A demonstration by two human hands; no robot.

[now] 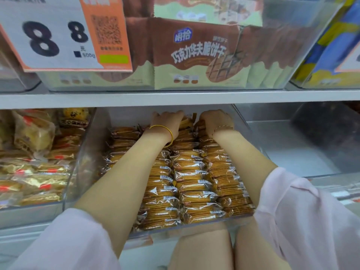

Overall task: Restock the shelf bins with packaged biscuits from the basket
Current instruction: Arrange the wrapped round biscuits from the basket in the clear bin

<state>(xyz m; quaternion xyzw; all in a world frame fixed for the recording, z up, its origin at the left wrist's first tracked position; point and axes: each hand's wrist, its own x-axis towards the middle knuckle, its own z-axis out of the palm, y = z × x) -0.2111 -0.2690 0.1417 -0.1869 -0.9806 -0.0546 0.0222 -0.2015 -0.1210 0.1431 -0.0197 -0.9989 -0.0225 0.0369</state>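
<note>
Head view: your left hand (pixel 168 121) and right hand (pixel 216 120) grip biscuit packs (pixel 186 124) at the back edge of the clear bin (pixel 85 156); seat them upright, in line.

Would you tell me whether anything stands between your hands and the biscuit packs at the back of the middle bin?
Nothing visible does. The left hand and right hand both curl onto the packs at the back of the bin, just under the shelf.
</note>
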